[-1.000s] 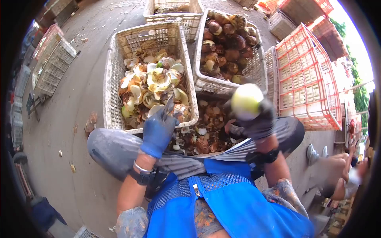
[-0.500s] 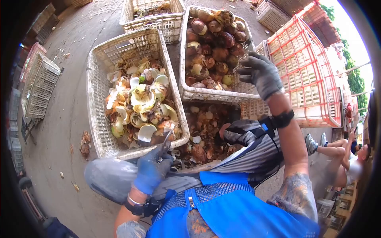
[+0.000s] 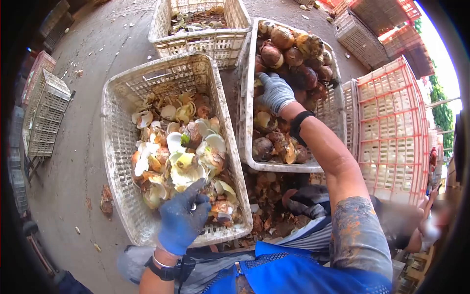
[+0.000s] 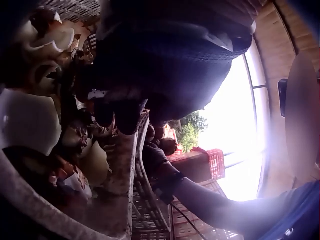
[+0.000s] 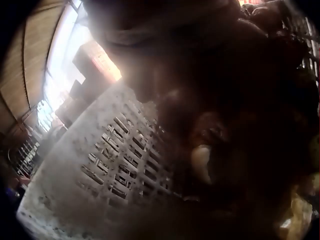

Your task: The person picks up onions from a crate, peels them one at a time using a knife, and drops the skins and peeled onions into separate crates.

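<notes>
In the head view, my left hand (image 3: 183, 223), in a blue glove with dark fingers, is curled over the near edge of a crate of onion peelings (image 3: 116, 161). It grips what looks like a small knife; a bit of its metal (image 4: 97, 94) shows beside the dark fingers in the left wrist view, and the rest is hidden. My right hand (image 3: 277, 93), in a grey glove, reaches down among brown-skinned onions (image 3: 282, 37) in the right crate (image 3: 293, 167). Its fingertips are hidden by the hand and onions, and the right wrist view is very dark there.
Another crate with scraps (image 3: 203, 45) stands behind. Red-edged white crates (image 3: 391, 132) rise close on the right. Loose peelings (image 3: 267, 188) lie between the crates and my legs. Another crate (image 3: 48, 115) stands far left, and a person (image 3: 426, 225) sits at right.
A pale peeled onion in my right hand left it between the first two frames. The empty right hand then moved from the crate's right side down into the onions. The left hand shifted over the crate rim.
</notes>
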A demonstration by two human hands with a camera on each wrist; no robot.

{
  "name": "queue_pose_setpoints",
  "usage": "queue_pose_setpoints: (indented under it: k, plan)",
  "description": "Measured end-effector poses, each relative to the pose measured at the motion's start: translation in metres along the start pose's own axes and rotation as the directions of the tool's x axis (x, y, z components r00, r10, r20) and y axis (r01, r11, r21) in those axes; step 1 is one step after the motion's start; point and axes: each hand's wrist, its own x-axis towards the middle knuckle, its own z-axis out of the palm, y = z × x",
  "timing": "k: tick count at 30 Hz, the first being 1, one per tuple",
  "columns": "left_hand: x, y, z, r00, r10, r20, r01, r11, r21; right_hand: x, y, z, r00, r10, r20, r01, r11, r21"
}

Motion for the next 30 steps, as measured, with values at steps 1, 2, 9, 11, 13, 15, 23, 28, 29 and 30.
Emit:
queue_pose_setpoints:
  k: [1,2,9,11,13,15,23,28,29,30]
  plan:
    - [0.003,0.002,-0.001,1.0,0.006,0.002,-0.006,1.0,0.023,0.008,-0.002,0.013,0.999,-0.042,0.029,0.044,0.997,-0.066]
    - [0.005,0.004,-0.001,1.0,0.012,0.003,-0.012,0.999,0.044,0.013,-0.011,0.022,0.999,-0.021,0.038,0.027,0.98,-0.195]
    - [0.007,0.003,-0.006,0.994,0.106,-0.002,-0.105,0.984,0.143,0.016,-0.013,0.016,1.0,0.005,-0.001,-0.005,0.996,-0.095]
    - [0.006,0.002,-0.007,0.994,0.112,0.007,-0.112,0.984,0.141,0.019,0.009,0.025,0.996,0.062,-0.059,-0.053,0.988,0.148]
    - [0.004,0.0,-0.004,0.993,0.108,-0.041,-0.103,0.99,0.094,-0.003,0.006,0.0,0.973,0.227,-0.036,-0.161,0.785,0.598]
    - [0.003,0.004,-0.002,0.99,0.112,-0.089,-0.108,0.993,0.047,-0.022,0.039,-0.003,0.944,0.214,0.252,-0.294,0.191,0.937]
    - [-0.014,0.043,0.012,0.859,0.476,-0.189,-0.498,0.862,-0.097,-0.209,-0.054,-0.101,0.802,-0.295,0.519,-0.591,-0.519,0.618]
    - [-0.067,0.066,0.017,0.745,0.612,-0.267,-0.622,0.781,0.054,-0.296,-0.096,-0.108,0.921,-0.31,0.238,-0.335,-0.312,0.889]
    - [-0.082,0.067,0.017,0.858,0.449,-0.251,-0.5,0.841,-0.208,-0.31,-0.099,-0.11,0.943,-0.306,0.127,-0.206,-0.243,0.948]
    - [-0.093,0.068,0.018,0.941,0.283,-0.185,-0.337,0.825,-0.453,-0.32,-0.102,-0.111,0.95,-0.312,0.013,-0.069,-0.17,0.983]
